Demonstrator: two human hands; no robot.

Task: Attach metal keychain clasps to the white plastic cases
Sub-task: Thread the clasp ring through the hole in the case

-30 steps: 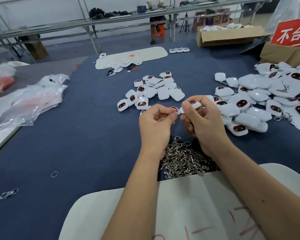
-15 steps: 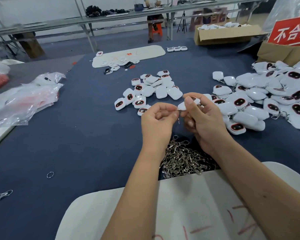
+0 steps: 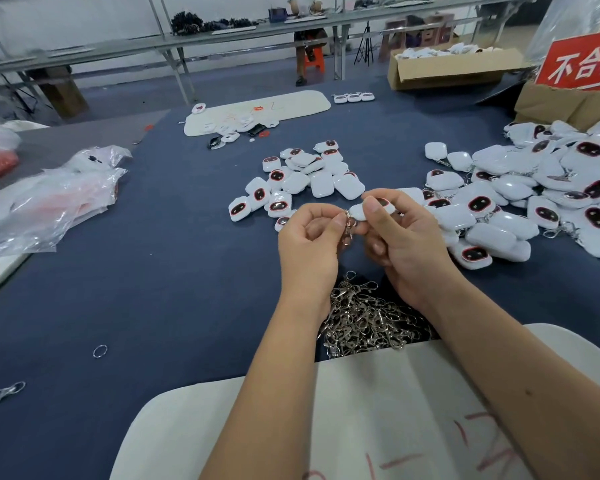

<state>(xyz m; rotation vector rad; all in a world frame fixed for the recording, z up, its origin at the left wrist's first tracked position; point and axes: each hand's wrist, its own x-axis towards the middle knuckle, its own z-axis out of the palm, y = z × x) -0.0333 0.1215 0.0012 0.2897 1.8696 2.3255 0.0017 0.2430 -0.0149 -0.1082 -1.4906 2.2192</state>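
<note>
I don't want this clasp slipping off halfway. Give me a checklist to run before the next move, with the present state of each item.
1. Right hand holds the white case firmly: ok.
2. Left hand pinches the clasp at the case's corner: ok.
3. Clasp ring fully threaded through the case: cannot tell, fingers hide it.
4. Spare clasps within reach below the hands: ok.
5. Unfinished cases ahead, kept apart from the right-hand pile: ok.

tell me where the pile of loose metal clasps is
In the head view the pile of metal clasps lies on the blue table near the person, just below the wrists, against the far edge of the white board.
</note>
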